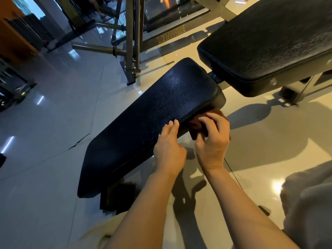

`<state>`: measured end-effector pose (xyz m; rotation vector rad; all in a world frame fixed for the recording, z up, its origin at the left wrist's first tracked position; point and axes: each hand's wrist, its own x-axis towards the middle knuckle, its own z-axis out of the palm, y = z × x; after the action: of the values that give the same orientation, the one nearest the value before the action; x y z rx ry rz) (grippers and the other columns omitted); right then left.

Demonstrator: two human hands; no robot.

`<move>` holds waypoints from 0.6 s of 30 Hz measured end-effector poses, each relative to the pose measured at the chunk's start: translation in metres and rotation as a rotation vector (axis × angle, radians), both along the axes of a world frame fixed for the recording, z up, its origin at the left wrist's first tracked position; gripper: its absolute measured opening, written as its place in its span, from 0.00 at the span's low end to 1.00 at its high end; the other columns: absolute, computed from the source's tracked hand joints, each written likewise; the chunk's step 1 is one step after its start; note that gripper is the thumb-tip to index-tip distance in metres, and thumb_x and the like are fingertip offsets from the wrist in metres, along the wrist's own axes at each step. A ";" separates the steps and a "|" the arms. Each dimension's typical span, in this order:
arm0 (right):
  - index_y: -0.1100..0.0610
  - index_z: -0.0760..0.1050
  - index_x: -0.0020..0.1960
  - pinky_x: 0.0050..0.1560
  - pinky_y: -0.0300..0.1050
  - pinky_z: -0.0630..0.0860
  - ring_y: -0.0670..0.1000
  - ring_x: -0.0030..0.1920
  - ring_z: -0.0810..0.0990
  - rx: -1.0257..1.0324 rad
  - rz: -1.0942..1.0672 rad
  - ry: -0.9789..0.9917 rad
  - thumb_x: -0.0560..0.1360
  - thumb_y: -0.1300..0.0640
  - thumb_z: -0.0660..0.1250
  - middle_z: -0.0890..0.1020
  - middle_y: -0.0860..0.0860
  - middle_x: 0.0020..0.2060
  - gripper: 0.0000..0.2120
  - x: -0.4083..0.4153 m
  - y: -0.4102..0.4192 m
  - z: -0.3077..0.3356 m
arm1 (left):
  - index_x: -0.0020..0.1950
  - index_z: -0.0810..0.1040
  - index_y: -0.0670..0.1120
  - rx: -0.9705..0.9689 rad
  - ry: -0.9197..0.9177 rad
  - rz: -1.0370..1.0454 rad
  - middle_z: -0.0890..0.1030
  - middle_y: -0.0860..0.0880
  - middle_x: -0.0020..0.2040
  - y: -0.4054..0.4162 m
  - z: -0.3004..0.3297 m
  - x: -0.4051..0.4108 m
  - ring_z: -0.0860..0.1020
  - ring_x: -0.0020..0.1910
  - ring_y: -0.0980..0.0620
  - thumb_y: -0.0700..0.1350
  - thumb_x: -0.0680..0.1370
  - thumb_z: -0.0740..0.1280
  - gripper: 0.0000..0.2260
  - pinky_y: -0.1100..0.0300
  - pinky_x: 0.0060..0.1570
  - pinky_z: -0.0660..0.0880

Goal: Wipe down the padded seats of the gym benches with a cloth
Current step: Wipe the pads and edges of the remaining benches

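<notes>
Forearms reach out below me; my right hand (212, 139) grips the brown cloth (197, 125) against the side edge of the nearer bench seat (152, 112), while my left hand (168, 150) lies flat-fingered on its top. Bunched like this, the cloth could skip patches. Gold lettering on the rack's plate (170, 35) is too blurred to read.
</notes>
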<state>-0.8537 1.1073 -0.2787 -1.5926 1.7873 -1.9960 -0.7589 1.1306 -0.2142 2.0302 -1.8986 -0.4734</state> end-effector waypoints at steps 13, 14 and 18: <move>0.65 0.80 0.48 0.57 0.45 0.71 0.59 0.55 0.73 0.128 0.028 0.019 0.68 0.69 0.68 0.78 0.63 0.51 0.09 0.010 0.014 -0.036 | 0.78 0.51 0.56 -0.033 -0.050 -0.013 0.53 0.54 0.79 -0.002 -0.003 -0.001 0.57 0.76 0.48 0.35 0.78 0.60 0.34 0.52 0.69 0.68; 0.65 0.80 0.48 0.59 0.46 0.71 0.59 0.57 0.73 0.057 0.020 0.032 0.68 0.68 0.68 0.77 0.64 0.53 0.09 0.007 0.009 -0.024 | 0.78 0.51 0.55 -0.041 -0.047 -0.011 0.54 0.53 0.78 -0.002 -0.004 -0.001 0.57 0.76 0.49 0.35 0.78 0.60 0.34 0.51 0.69 0.67; 0.64 0.80 0.45 0.59 0.41 0.69 0.56 0.55 0.72 -0.028 0.028 -0.029 0.62 0.72 0.68 0.76 0.62 0.50 0.13 0.004 -0.012 0.003 | 0.78 0.53 0.54 -0.079 -0.061 -0.027 0.57 0.53 0.77 -0.003 -0.006 0.002 0.59 0.75 0.50 0.36 0.78 0.61 0.32 0.51 0.69 0.67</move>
<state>-0.8501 1.0951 -0.2756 -1.5785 1.7249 -2.0304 -0.7571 1.1277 -0.2202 1.9930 -1.9499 -0.3413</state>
